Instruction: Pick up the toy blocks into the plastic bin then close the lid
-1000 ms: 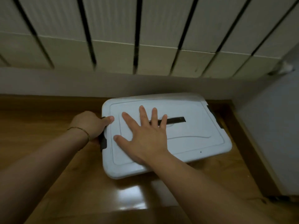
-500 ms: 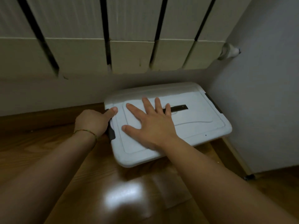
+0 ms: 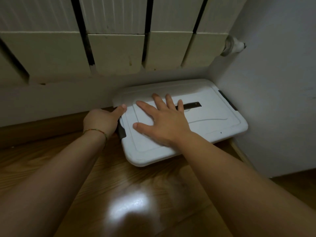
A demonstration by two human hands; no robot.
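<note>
The white plastic bin [image 3: 213,124] stands on the wooden floor in the corner under a radiator, its lid down on top. A dark handle strip [image 3: 192,105] lies in the lid's middle. My right hand [image 3: 164,122] lies flat on the lid with fingers spread. At the bin's left end my left hand [image 3: 102,121] curls around the dark latch [image 3: 122,132], thumb on the lid's edge. No toy blocks are in sight.
A white radiator [image 3: 116,48] hangs just above and behind the bin. A grey wall [image 3: 277,100] stands close at the bin's right end. A baseboard [image 3: 42,130] runs along the left. Glossy wooden floor [image 3: 128,202] spreads in front.
The bin has slid to the right and back, deeper into the corner under the radiator. Both hands kept their places on it.
</note>
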